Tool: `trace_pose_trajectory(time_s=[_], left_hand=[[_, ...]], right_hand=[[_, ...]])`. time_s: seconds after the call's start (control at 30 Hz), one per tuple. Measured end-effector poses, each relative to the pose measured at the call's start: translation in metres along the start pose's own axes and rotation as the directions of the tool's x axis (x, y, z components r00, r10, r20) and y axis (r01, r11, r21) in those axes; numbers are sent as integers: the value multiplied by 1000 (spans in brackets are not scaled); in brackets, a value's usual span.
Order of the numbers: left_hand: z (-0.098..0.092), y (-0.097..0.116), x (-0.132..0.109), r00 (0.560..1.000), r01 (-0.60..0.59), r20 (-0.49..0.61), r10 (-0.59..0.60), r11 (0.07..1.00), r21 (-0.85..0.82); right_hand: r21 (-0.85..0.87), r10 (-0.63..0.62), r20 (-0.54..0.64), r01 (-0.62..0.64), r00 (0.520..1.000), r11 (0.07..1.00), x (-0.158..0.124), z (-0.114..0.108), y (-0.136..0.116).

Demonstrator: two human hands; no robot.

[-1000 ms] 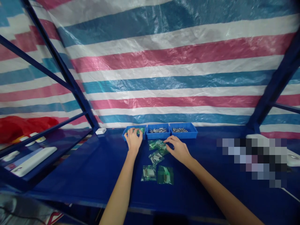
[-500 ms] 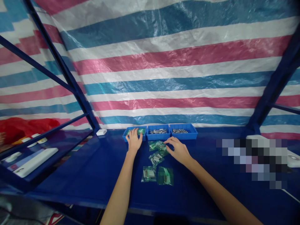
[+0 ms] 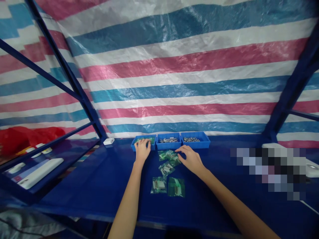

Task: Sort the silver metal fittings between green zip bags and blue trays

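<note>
Hands, two, bare. Left hand (image 3: 143,150): over the near side of the left tray, fingers curved down into it; whether its grip is closed on anything cannot be told. Right hand (image 3: 190,158): thumb and forefinger at the right edge of the rear bags (image 3: 164,155); whether this grip pinches one or merely rests there cannot be told.

Trays, three, blue, in a row along the back: left tray (image 3: 153,146), with green plastic (image 3: 150,139) inside; middle tray (image 3: 168,145), with long metal pieces (image 3: 168,140); right tray (image 3: 196,145), with shorter metal pieces (image 3: 191,139).

Bags on the counter (image 3: 99,186): front left bag (image 3: 159,185), one; front right bag (image 3: 176,187), one, just beside it; middle bag (image 3: 166,168), one, lying askew behind; rear bags, overlapping, number unclear, before the middle tray. All clear green plastic, flat, shiny; pale slender pieces show in the front and middle ones.

Counter: dark blue, smooth. White box (image 3: 109,141), one, near the back left corner.

Room: striped sheet (image 3: 174,66), red, white and blue, behind; blue posts, left (image 3: 72,84) and right; red cloth (image 3: 30,139) at far left.
</note>
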State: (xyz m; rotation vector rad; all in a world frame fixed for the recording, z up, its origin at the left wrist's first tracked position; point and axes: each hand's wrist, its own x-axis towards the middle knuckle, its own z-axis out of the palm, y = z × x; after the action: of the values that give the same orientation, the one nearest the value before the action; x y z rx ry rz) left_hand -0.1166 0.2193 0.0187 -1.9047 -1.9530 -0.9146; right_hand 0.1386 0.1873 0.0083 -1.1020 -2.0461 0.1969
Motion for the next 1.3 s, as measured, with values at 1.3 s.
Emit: trace_pose_trajectory(time_s=[1.3], left_hand=[[5,-5,43,980,201,8,-201,978,-58]], right_hand=[[13,80,12,-81,997,997,9,-2,-1]])
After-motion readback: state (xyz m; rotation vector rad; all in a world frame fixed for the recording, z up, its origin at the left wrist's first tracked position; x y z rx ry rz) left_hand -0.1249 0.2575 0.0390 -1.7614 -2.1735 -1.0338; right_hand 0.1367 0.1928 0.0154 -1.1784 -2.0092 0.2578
